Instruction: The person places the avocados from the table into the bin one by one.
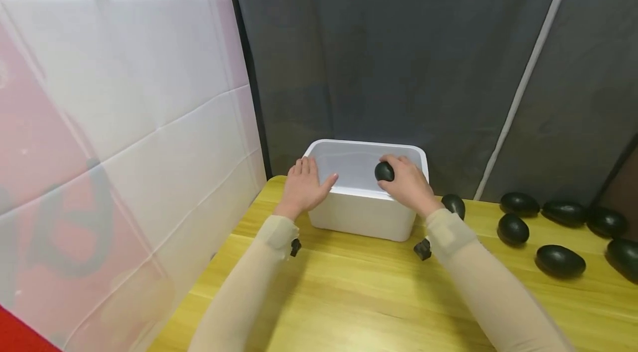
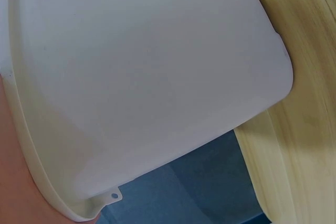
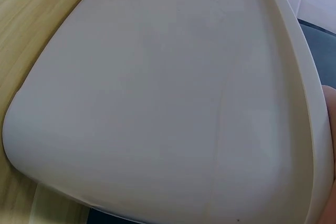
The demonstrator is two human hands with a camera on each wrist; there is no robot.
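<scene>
On the wooden table (image 1: 349,285) we steady the white plastic bin (image 1: 361,216), left hand (image 1: 304,189) flat and relaxed on its near-left rim. Our right hand (image 1: 408,183) grips a dark avocado (image 1: 384,171) above the bin's right side; loosening early could bounce it out.

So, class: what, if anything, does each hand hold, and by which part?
The right hand grips a dark avocado round its side, over the white tub. The left hand holds nothing; it rests on the tub's rim.
</scene>
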